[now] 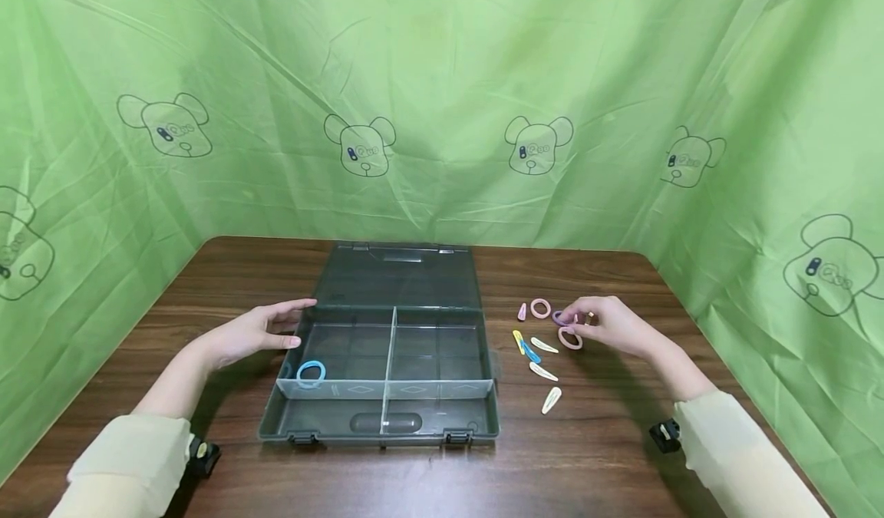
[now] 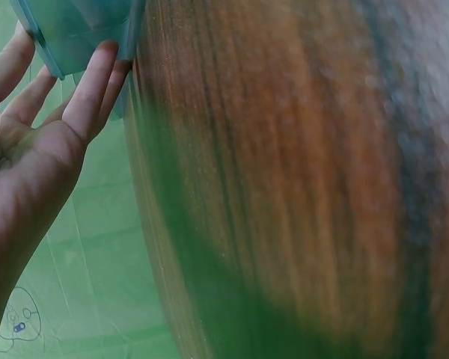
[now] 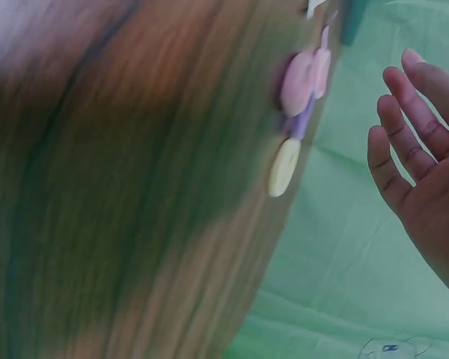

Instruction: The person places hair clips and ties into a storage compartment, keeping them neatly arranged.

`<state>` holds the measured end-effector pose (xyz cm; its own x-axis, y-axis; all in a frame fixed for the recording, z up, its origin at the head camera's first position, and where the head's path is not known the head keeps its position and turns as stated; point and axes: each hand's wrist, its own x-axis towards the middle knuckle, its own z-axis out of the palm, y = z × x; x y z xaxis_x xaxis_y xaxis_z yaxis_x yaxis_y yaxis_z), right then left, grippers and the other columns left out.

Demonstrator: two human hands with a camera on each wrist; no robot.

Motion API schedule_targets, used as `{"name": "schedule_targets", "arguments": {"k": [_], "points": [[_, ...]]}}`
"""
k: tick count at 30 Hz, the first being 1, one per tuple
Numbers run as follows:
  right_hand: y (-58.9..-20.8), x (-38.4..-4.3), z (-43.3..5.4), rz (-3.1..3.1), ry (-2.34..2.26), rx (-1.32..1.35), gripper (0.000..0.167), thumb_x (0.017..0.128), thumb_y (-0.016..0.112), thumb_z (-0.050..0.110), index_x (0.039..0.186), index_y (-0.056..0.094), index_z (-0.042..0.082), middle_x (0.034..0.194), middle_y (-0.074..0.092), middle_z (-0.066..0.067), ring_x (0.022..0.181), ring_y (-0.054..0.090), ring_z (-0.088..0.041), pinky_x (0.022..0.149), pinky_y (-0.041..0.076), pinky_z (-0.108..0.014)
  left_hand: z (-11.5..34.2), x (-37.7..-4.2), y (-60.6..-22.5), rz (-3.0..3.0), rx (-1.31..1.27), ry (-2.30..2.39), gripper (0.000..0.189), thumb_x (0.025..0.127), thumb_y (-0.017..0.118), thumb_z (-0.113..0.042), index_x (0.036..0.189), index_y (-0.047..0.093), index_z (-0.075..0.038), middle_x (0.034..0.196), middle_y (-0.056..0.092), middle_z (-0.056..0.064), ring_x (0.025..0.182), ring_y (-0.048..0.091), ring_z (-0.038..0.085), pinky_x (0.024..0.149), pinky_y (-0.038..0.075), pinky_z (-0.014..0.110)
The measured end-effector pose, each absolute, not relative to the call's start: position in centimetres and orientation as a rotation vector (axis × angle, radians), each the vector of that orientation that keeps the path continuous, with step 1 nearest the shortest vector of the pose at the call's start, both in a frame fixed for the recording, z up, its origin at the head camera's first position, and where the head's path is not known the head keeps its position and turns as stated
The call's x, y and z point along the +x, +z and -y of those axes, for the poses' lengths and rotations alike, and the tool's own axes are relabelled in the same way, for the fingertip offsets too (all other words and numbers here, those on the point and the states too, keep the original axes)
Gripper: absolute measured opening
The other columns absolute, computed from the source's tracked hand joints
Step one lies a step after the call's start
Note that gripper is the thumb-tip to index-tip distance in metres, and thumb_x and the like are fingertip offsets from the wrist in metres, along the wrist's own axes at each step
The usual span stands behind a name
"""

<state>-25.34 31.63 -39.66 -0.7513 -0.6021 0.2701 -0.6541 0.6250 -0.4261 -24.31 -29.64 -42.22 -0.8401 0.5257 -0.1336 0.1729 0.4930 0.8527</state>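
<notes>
My left hand [image 1: 252,334] rests its fingers and thumb against the left side of a dark see-through divided box [image 1: 438,347]; in the left wrist view the fingertips touch the box's corner. A blue hair tie [image 1: 311,363] lies inside, by the left divider. On the right, my right hand [image 1: 608,323] reaches down over several hair ties. Its fingertips overlap a purple hair tie [image 1: 555,317] and a pink one [image 1: 570,348] in the head view. From the right wrist, the fingers look spread and loosely bent, with a pale yellow hair tie [image 3: 284,168] below them.
Beside the box lie another pink hair tie [image 1: 532,308], a pink snap clip [image 1: 522,312], a yellow clip [image 1: 518,340], a blue clip [image 1: 530,351] and several cream clips [image 1: 551,400]. The box lid [image 1: 407,280] lies folded back. Green cloth [image 1: 442,196] surrounds the wooden table [image 1: 552,472].
</notes>
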Motion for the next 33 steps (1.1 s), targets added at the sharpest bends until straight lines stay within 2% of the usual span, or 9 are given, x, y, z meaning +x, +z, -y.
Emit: {"name": "schedule_targets", "arguments": {"k": [4, 12, 22, 28, 33], "points": [[-40.4, -26.0, -32.5, 2.811, 0.775, 1.028, 0.017, 0.080, 0.074, 0.006, 0.096, 0.072, 0.010, 0.092, 0.071, -0.001, 0.075, 0.058, -0.010, 0.061, 0.046, -0.027, 29.7, -24.3, -42.2, -2.373, 0.579, 1.281, 0.068, 0.090, 0.065, -0.021, 0.148, 0.030, -0.015, 0.148, 0.030, 0.024, 0.134, 0.028, 0.045, 0.099, 0.037, 0.053], [-41.3, -27.1, -33.3, 2.951, 0.739, 0.998, 0.016, 0.080, 0.073, 0.006, 0.094, 0.072, 0.012, 0.091, 0.070, 0.002, 0.074, 0.054, -0.005, 0.063, 0.043, -0.022, 29.8, -24.2, -42.3, -2.377, 0.586, 1.277, 0.067, 0.090, 0.064, -0.021, 0.148, 0.030, -0.017, 0.148, 0.029, 0.025, 0.134, 0.028, 0.045, 0.098, 0.039, 0.051], [-42.5, -28.4, -33.8, 2.936, 0.654, 1.116, 0.014, 0.076, 0.075, 0.006, 0.086, 0.071, 0.013, 0.080, 0.067, 0.004, 0.074, 0.060, -0.014, 0.067, 0.048, -0.033, 29.7, -24.1, -42.3, -2.367, 0.595, 1.277, 0.067, 0.090, 0.064, -0.020, 0.148, 0.030, -0.015, 0.148, 0.029, 0.025, 0.133, 0.029, 0.046, 0.095, 0.042, 0.043], [-42.9, -28.9, -33.5, 2.958, 0.659, 1.126, 0.014, 0.076, 0.075, 0.005, 0.084, 0.069, 0.014, 0.075, 0.066, 0.007, 0.071, 0.058, -0.006, 0.067, 0.049, -0.030, 29.7, -24.1, -42.1, -2.373, 0.594, 1.270, 0.067, 0.090, 0.064, -0.020, 0.148, 0.031, -0.016, 0.148, 0.029, 0.024, 0.133, 0.029, 0.046, 0.095, 0.042, 0.046], [-42.8, -29.0, -33.2, 2.992, 0.700, 1.114, 0.014, 0.076, 0.075, 0.003, 0.083, 0.068, 0.014, 0.072, 0.065, 0.007, 0.068, 0.057, -0.006, 0.066, 0.048, -0.029, 29.7, -24.2, -42.2, -2.376, 0.604, 1.270, 0.067, 0.090, 0.064, -0.021, 0.148, 0.031, -0.015, 0.149, 0.029, 0.024, 0.133, 0.029, 0.046, 0.096, 0.041, 0.047]]}}
